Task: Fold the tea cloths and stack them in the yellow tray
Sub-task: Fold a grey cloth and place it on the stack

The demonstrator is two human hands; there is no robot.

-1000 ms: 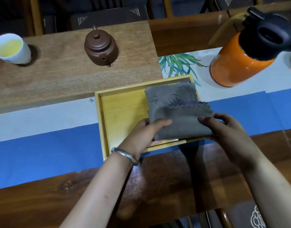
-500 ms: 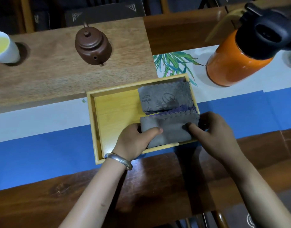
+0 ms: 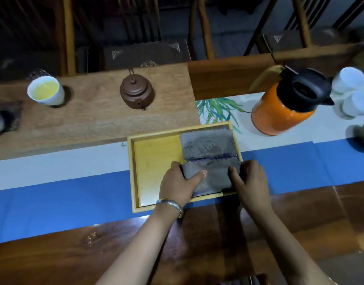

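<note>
A yellow tray (image 3: 156,159) lies on the blue and white table runner. In its far right part rests a folded grey tea cloth (image 3: 207,145) with a faint printed pattern. A second folded grey tea cloth (image 3: 216,175) sits in the near right part of the tray, its scalloped edge against the first one. My left hand (image 3: 177,184) grips this near cloth at its left end, thumb on top. My right hand (image 3: 249,179) grips its right end, thumb on top as well. The near cloth's front edge is partly hidden by my hands.
A brown clay teapot (image 3: 136,92) and a white cup of yellow tea (image 3: 45,90) stand on the raised wooden board behind the tray. An orange flask with a black lid (image 3: 284,105) stands at the right, white cups (image 3: 352,89) beyond it. Chairs line the far side.
Both hands have lowered the grey cloth from above the tray's near edge down into the tray, next to the first cloth. The camera view has tilted up and back.
</note>
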